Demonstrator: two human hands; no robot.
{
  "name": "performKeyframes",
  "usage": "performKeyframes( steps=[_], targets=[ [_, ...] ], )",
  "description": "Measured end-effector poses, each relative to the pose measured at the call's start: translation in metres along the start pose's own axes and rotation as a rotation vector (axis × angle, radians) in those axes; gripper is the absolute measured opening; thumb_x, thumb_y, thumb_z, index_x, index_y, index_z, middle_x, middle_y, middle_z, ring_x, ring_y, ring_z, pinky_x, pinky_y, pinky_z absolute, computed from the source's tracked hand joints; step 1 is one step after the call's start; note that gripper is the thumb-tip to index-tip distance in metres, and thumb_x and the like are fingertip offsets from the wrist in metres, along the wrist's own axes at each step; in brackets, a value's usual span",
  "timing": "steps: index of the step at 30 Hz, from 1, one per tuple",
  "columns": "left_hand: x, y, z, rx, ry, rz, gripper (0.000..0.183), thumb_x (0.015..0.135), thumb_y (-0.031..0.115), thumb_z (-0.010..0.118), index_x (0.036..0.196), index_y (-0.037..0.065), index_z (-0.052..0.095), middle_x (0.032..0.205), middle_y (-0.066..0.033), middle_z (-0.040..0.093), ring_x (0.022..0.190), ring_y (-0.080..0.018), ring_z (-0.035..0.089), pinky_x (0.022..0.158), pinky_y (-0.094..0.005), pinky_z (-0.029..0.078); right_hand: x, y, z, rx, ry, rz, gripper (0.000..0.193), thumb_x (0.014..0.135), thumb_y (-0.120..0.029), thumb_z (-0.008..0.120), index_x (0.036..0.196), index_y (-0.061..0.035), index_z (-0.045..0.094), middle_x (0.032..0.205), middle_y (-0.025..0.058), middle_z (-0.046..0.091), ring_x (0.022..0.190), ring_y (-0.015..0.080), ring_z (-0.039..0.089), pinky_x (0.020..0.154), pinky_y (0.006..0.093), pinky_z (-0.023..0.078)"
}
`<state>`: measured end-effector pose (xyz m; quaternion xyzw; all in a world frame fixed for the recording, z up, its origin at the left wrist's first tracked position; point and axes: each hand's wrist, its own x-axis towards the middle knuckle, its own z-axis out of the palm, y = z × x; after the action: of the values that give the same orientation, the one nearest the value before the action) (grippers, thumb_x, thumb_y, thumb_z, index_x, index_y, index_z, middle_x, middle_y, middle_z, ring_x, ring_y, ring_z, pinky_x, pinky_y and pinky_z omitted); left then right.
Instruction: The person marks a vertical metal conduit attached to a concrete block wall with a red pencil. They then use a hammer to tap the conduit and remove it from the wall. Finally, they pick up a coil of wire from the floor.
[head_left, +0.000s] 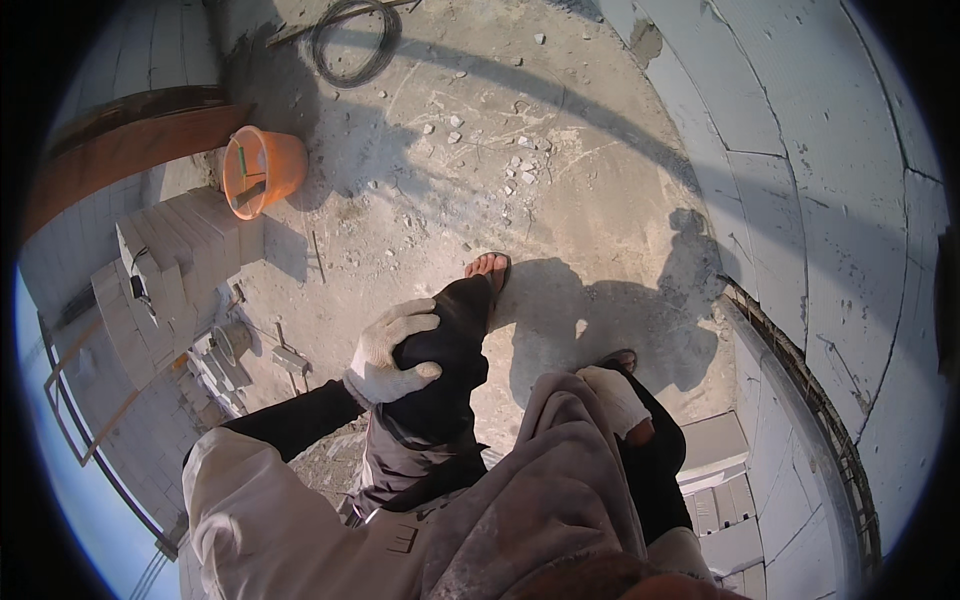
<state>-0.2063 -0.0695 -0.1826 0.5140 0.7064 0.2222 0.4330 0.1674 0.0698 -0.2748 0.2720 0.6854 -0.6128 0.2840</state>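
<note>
My left hand (pixel 392 352), in a whitish knitted glove, rests on my bent left knee (pixel 448 335) in dark trousers. Its fingers are spread and the thumb stands apart, with nothing held. My right hand (pixel 612 398), gloved in the same pale colour, lies low by my right leg (pixel 652 460). A greyish-brown cloth (pixel 555 450) hanging down in front covers part of it, so its fingers cannot be made out. Both of my feet are in open sandals on the dusty concrete floor (pixel 600 210).
An orange bucket (pixel 285 168) with tools inside stands at the far left, near stacked pale blocks (pixel 185 235). Coiled wire (pixel 350 70) lies at the back. Rubble (pixel 520 170) dots the floor. A block wall (pixel 790 150) rises on the right, with a metal-edged strip (pixel 800 400) along it.
</note>
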Motion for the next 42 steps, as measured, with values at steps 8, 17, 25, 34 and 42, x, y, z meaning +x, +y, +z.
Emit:
performKeyframes(
  steps=[8, 17, 25, 34, 42],
  targets=[
    [-0.06, 0.045, -0.008, 0.203, -0.061, -0.128, 0.04, 0.08, 0.038, 0.081, 0.109, 0.01, 0.075, 0.123, -0.011, 0.072, 0.113, -0.0339, 0.067, 0.101, -0.0481, 0.051, -0.094, -0.109, 0.012, 0.229, 0.18, 0.222, 0.035, 0.099, -0.03, 0.063, 0.123, -0.0044, 0.067, 0.12, 0.0148, 0.07, 0.111, 0.0364, 0.067, 0.094, 0.0441, 0.053],
    [-0.137, 0.209, 0.028, -0.543, -0.282, -0.371, 0.037, 0.099, 0.042, 0.063, 0.121, 0.017, 0.077, 0.115, -0.0157, 0.076, 0.107, -0.0355, 0.071, 0.097, -0.0412, 0.054, -0.191, -0.251, 0.008, 0.316, 0.343, 0.223, 0.037, 0.102, -0.03, 0.06, 0.127, -0.0029, 0.065, 0.122, 0.0151, 0.069, 0.114, 0.032, 0.066, 0.098, 0.0412, 0.052],
    [-0.186, 0.238, 0.062, -0.886, -0.048, -0.363, 0.026, 0.096, 0.029, 0.068, 0.118, 0.018, 0.076, 0.109, -0.0135, 0.076, 0.104, -0.0296, 0.072, 0.09, -0.0352, 0.056, -0.215, -0.314, 0.006, 0.176, 0.284, 0.081, 0.039, 0.104, -0.029, 0.058, 0.131, -0.0016, 0.063, 0.124, 0.0154, 0.068, 0.117, 0.0281, 0.065, 0.101, 0.0387, 0.05],
    [-0.177, 0.23, 0.114, -0.788, 0.287, -0.3, 0.018, 0.094, 0.016, 0.072, 0.111, 0.019, 0.075, 0.101, -0.0089, 0.075, 0.098, -0.0224, 0.073, 0.083, -0.0318, 0.059, -0.24, -0.362, 0.034, -0.054, 0.163, -0.014, 0.041, 0.107, -0.029, 0.055, 0.136, -0.0001, 0.06, 0.126, 0.0157, 0.067, 0.12, 0.0238, 0.064, 0.105, 0.0359, 0.049],
    [-0.21, 0.221, 0.01, -1.588, 0.475, -0.312, 0.031, 0.085, 0.02, 0.078, 0.111, 0.005, 0.073, 0.102, -0.0159, 0.075, 0.09, -0.0273, 0.074, 0.079, -0.0361, 0.059, -0.193, -0.418, 0.038, -0.147, -0.025, -0.327, 0.052, 0.11, -0.037, 0.05, 0.146, 0.0007, 0.054, 0.151, 0.0185, 0.05, 0.137, 0.0231, 0.051, 0.111, 0.0367, 0.045]
  ],
)
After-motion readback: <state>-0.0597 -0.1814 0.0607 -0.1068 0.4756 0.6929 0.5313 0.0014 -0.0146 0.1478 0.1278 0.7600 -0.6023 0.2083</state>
